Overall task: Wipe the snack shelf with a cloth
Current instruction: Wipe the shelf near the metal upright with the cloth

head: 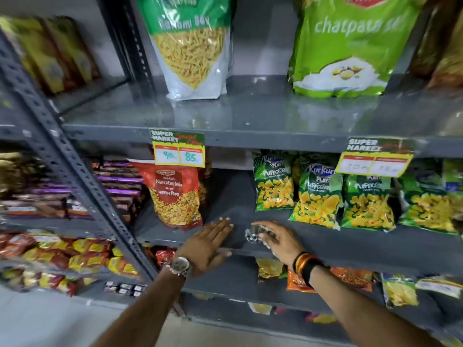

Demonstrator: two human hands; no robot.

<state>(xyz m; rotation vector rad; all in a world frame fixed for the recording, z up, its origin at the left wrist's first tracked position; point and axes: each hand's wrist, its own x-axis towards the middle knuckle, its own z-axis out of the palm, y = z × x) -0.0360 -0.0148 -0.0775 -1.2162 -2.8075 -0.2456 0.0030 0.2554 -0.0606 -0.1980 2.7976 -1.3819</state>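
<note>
The grey metal snack shelf [350, 246] runs across the middle of the head view. My left hand [208, 244] lies flat, palm down, on its front edge, just right of a red Navratan Mix bag [175, 196]. It holds nothing. My right hand [278, 239] rests on the same shelf a little to the right, its fingers closed on a small, clear, crumpled thing [254, 234]. Whether that is a cloth I cannot tell. The bare patch of shelf behind both hands is dull and dusty.
Green puffcorn bags [315, 194] stand in a row to the right of my hands. Two price tags [178, 149] hang from the shelf above, which carries two large snack bags [190, 46]. A slotted upright post [82, 181] slants on the left. More packets fill the lower shelves.
</note>
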